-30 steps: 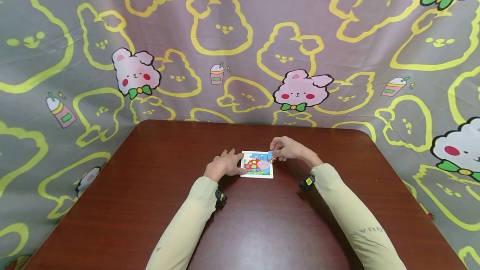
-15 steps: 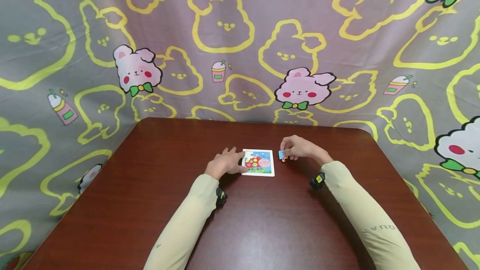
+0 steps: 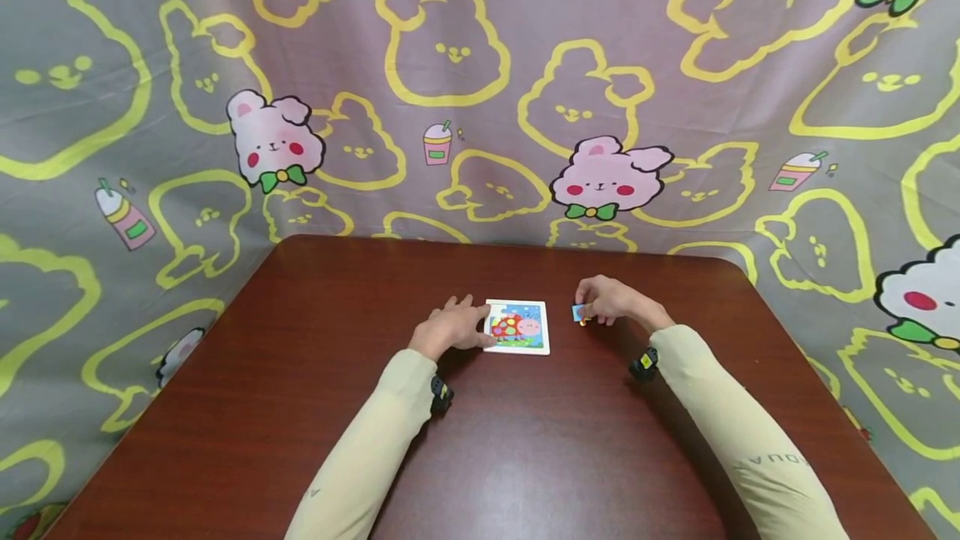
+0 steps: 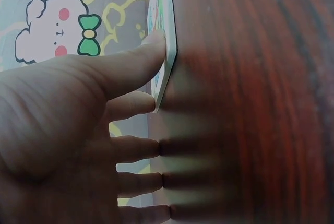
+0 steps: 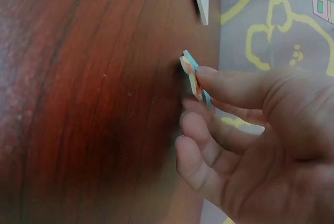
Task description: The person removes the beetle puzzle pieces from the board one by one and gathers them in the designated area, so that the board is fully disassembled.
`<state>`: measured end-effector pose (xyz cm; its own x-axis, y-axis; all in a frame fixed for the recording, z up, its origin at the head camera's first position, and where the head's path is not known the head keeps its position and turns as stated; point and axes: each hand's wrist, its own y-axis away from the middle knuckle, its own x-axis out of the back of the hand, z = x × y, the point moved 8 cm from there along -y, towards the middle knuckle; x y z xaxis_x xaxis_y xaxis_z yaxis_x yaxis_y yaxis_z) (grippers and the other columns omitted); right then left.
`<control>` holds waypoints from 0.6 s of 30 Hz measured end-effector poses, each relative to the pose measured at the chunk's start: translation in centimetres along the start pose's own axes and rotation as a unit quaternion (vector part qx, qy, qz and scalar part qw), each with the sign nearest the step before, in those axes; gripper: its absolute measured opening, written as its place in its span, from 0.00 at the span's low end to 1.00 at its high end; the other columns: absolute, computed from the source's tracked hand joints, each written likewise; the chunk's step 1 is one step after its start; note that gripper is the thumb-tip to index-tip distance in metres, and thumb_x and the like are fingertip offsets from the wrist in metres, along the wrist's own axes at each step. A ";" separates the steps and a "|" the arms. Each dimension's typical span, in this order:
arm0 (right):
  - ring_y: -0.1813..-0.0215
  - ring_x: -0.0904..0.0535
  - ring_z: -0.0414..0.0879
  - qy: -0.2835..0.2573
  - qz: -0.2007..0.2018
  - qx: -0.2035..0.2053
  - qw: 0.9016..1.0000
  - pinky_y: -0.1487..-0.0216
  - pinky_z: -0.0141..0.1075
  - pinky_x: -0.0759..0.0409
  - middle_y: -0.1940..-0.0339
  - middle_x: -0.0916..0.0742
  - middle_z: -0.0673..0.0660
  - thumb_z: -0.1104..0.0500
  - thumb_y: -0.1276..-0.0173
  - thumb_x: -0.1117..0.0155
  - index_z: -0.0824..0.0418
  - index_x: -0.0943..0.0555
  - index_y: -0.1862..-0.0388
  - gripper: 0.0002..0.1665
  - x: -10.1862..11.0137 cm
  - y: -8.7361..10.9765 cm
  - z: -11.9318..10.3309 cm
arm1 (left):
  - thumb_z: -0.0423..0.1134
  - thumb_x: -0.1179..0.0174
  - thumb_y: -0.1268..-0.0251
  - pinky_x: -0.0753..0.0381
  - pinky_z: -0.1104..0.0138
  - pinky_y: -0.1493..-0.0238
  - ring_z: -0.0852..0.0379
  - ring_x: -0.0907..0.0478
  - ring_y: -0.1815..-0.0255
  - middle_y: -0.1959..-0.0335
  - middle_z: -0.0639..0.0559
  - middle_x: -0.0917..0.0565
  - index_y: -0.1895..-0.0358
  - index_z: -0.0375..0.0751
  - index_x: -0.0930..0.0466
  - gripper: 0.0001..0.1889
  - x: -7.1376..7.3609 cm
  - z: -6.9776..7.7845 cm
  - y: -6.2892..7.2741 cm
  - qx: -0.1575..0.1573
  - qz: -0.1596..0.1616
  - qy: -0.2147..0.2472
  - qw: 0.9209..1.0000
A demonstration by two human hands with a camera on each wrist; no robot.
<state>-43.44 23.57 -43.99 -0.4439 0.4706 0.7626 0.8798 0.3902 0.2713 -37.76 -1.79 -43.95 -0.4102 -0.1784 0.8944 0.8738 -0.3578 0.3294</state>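
A flat jigsaw puzzle in a white frame (image 3: 517, 327) lies on the table, showing a red spotted ladybug on blue and green. Its upper left part looks white. My left hand (image 3: 450, 328) rests at its left side; in the left wrist view the thumb (image 4: 141, 62) lies on the frame's edge and the straight fingers touch the table. To the right of the frame, my right hand (image 3: 611, 300) pinches a small blue and orange puzzle piece (image 3: 578, 312) between thumb and fingers. In the right wrist view the puzzle piece (image 5: 192, 78) shows edge-on, perhaps two overlapping.
The brown wooden table (image 3: 510, 440) runs back to a patterned curtain (image 3: 480, 90) with bunny prints, which also hangs at both sides. Dark wrist cameras (image 3: 441, 395) sit under both sleeves.
My right hand has moved right with the puzzle piece, from the frame's upper right corner to a spot away from it. My left hand stays on the frame.
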 end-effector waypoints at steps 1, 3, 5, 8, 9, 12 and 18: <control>0.77 0.26 0.46 0.000 0.002 -0.001 1.000 0.76 0.36 0.22 0.72 0.15 0.57 0.64 0.33 0.36 0.64 0.23 0.61 0.06 0.0 0.0 0.0 | 0.57 0.42 0.31 0.50 0.41 0.24 0.37 0.58 0.19 0.19 0.43 0.50 0.22 0.55 0.45 0.38 0.0 0.0 0.0 0.000 -0.001 0.000 1.000; 0.76 0.26 0.46 0.001 0.005 -0.001 1.000 0.76 0.36 0.22 0.73 0.16 0.57 0.64 0.33 0.35 0.64 0.23 0.60 0.06 0.0 -0.1 0.0 | 0.57 0.42 0.31 0.50 0.41 0.24 0.36 0.58 0.19 0.19 0.43 0.50 0.22 0.55 0.45 0.38 0.0 0.0 -0.1 -0.001 -0.001 0.002 1.000; 0.75 0.27 0.46 0.004 0.009 -0.004 1.000 0.75 0.36 0.22 0.73 0.17 0.56 0.63 0.33 0.35 0.64 0.24 0.60 0.07 0.0 -0.1 0.0 | 0.57 0.42 0.31 0.50 0.41 0.24 0.36 0.58 0.19 0.19 0.43 0.50 0.22 0.55 0.45 0.38 -0.1 0.0 -0.2 0.000 -0.002 0.004 1.000; 0.74 0.27 0.46 0.016 0.013 -0.010 1.000 0.76 0.36 0.22 0.73 0.18 0.56 0.63 0.33 0.35 0.64 0.24 0.59 0.08 0.0 0.0 -0.2 | 0.57 0.43 0.31 0.50 0.41 0.24 0.36 0.58 0.19 0.19 0.42 0.50 0.22 0.55 0.45 0.38 -0.1 0.0 -0.2 -0.001 0.000 0.006 1.000; 0.74 0.27 0.46 0.021 0.015 -0.014 1.000 0.76 0.36 0.22 0.72 0.18 0.56 0.62 0.33 0.35 0.64 0.25 0.58 0.09 0.1 0.0 -0.2 | 0.57 0.43 0.31 0.50 0.41 0.24 0.36 0.58 0.19 0.19 0.42 0.50 0.22 0.55 0.45 0.38 -0.1 0.0 -0.2 -0.002 0.000 0.006 1.000; 0.74 0.27 0.45 0.040 0.021 -0.022 0.999 0.76 0.35 0.23 0.72 0.19 0.56 0.61 0.34 0.34 0.65 0.25 0.57 0.12 0.1 0.1 -0.2 | 0.57 0.43 0.31 0.50 0.41 0.23 0.36 0.59 0.19 0.19 0.42 0.51 0.22 0.55 0.45 0.38 -0.1 0.0 -0.3 -0.003 0.001 0.005 1.000; 0.77 0.26 0.46 0.051 0.035 -0.016 0.998 0.77 0.34 0.25 0.72 0.19 0.55 0.58 0.33 0.33 0.63 0.26 0.58 0.13 -0.1 0.2 -0.7 | 0.57 0.43 0.31 0.50 0.41 0.23 0.37 0.59 0.19 0.19 0.42 0.51 0.22 0.55 0.45 0.37 -0.2 -0.1 -0.3 -0.003 -0.002 0.003 1.000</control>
<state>-43.08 23.02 -43.57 -0.3637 0.4121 0.8354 0.9135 0.3334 0.2332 -37.93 -1.76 -44.30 -0.4161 -0.1829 0.8907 0.8705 -0.3633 0.3321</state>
